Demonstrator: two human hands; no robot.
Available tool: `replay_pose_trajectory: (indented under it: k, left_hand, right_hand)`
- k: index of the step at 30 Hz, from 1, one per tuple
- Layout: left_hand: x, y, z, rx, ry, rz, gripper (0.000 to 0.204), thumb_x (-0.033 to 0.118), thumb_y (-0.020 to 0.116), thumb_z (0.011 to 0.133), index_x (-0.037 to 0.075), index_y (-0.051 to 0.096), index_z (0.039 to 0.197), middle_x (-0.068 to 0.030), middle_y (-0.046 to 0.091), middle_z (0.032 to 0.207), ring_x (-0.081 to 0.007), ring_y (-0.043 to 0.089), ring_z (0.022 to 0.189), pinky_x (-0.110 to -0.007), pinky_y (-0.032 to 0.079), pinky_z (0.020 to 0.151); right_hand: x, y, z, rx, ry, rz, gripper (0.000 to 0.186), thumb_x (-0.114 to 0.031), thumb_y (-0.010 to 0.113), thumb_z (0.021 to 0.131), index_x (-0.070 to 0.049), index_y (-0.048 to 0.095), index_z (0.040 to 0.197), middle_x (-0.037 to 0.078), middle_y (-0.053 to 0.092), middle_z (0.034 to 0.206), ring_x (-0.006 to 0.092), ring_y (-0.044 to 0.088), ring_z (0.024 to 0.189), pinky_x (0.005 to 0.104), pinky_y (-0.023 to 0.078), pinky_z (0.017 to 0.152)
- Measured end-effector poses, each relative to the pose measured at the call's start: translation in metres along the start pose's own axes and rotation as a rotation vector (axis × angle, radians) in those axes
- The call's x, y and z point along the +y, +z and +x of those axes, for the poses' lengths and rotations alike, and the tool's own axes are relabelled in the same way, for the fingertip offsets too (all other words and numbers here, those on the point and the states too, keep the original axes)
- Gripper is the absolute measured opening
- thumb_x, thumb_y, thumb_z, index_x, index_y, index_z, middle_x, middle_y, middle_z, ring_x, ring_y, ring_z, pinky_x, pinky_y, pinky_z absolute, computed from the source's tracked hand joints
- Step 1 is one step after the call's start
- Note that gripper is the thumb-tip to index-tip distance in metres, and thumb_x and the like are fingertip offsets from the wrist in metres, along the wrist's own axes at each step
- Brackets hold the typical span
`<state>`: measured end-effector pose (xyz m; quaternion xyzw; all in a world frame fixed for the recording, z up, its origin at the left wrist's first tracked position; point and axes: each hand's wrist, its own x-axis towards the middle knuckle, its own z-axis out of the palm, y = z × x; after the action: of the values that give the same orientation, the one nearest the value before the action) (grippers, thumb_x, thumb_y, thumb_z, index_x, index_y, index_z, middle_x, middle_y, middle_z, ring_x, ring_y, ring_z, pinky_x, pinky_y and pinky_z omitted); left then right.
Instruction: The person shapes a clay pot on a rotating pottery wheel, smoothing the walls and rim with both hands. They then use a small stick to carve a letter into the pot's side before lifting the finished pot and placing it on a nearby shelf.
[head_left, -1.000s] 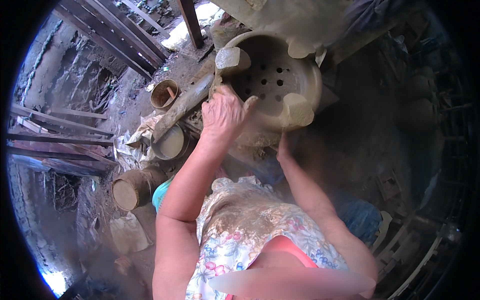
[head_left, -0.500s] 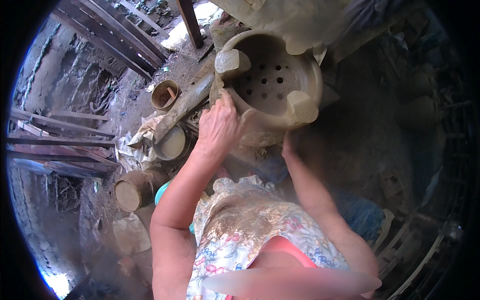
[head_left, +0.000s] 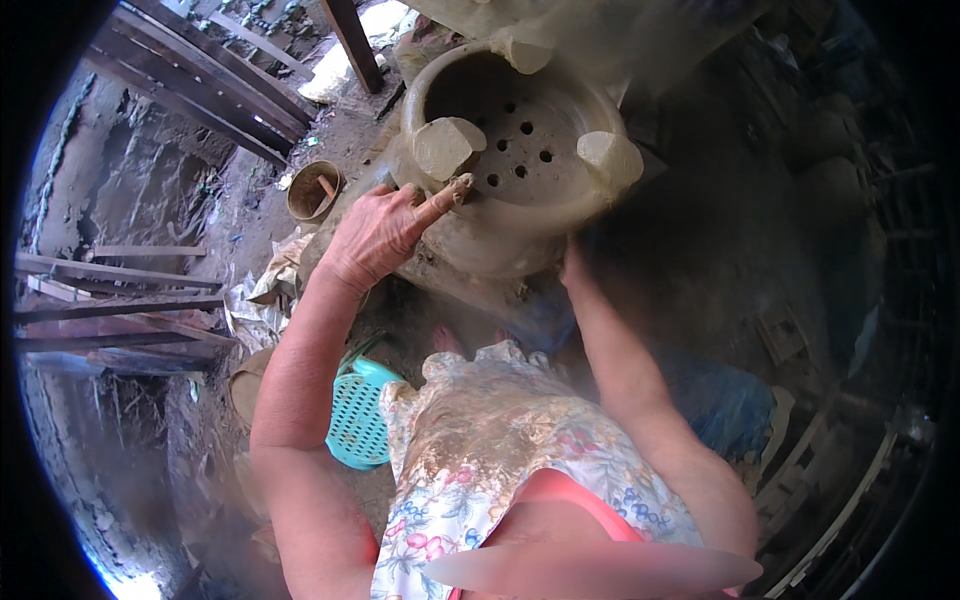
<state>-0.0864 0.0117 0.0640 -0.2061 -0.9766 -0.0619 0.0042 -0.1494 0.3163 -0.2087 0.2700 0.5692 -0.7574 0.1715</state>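
A: Where's the pot?
Me: Clay pot (head_left: 500, 238) is right in front of me, upper ctr. of view; mouth faces up; 3 knobs on its rim, i.e. left knob (head_left: 445, 147), right knob (head_left: 610, 160) & far knob (head_left: 522, 55); several small holes (head_left: 526, 128) thru its floor.
A: Yr. left hand?
Me: My left hand (head_left: 385, 225) is at the pot's near-left side; loose & spread, not clenched; one muddy finger (head_left: 446, 200) (or thumb, can't tell which) reaches along the rim, just below the left knob.
A: And the right?
Me: My right hand (head_left: 574, 262) is low at the pot's near-right side; mostly hidden by the pot & in shadow; can't tell if it's gripping or just resting.
A: What else is abt.?
Me: Round can (head_left: 297, 200) on the ground to the left, w/ a brown stick (head_left: 326, 186) in it; teal plastic thing (head_left: 360, 420) w/ slots, beside my left arm; flowered top (head_left: 470, 415) on me, mud-smeared in front; dark boards (head_left: 200, 85) farther off, upper left.
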Motion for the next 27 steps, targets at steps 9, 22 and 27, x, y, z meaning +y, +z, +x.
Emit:
replay_pose_trajectory:
  k: [9, 22, 27]
  left_hand:
    - [0.009, 0.029, 0.0, 0.055, -0.029, -0.055, 0.083, 0.0, 0.058, 0.073, 0.032, 0.027, 0.142, -0.0106, 0.052, 0.079, -0.0284, 0.059, 0.062, -0.038, 0.05, 0.057]
    - [0.029, -0.003, 0.012, -0.15, -0.177, -0.151, 0.077, 0.01, 0.065, 0.076, 0.022, 0.027, 0.142, -0.0145, 0.063, 0.079, -0.0334, 0.063, 0.073, -0.042, 0.05, 0.066]
    - [0.04, 0.012, 0.012, -0.159, -0.271, -0.481, 0.071, 0.009, 0.064, 0.078, 0.021, 0.032, 0.139, -0.0159, 0.063, 0.076, -0.0341, 0.063, 0.073, -0.044, 0.049, 0.065]
  right_hand:
    - [0.012, -0.026, 0.053, -0.004, -0.088, -0.17, 0.085, -0.071, 0.06, 0.068, -0.024, 0.037, 0.136, 0.001, 0.041, 0.136, 0.0189, 0.045, 0.112, 0.0334, 0.043, 0.072]
    - [0.013, -0.025, 0.046, -0.088, -0.147, -0.047, 0.092, -0.069, 0.064, 0.068, -0.017, 0.035, 0.138, 0.005, 0.046, 0.13, 0.0221, 0.047, 0.116, 0.0378, 0.047, 0.08]
    - [0.026, -0.037, 0.064, -0.046, -0.059, -0.064, 0.083, -0.068, 0.063, 0.07, -0.019, 0.041, 0.132, 0.002, 0.052, 0.119, 0.016, 0.053, 0.097, 0.0321, 0.047, 0.065]
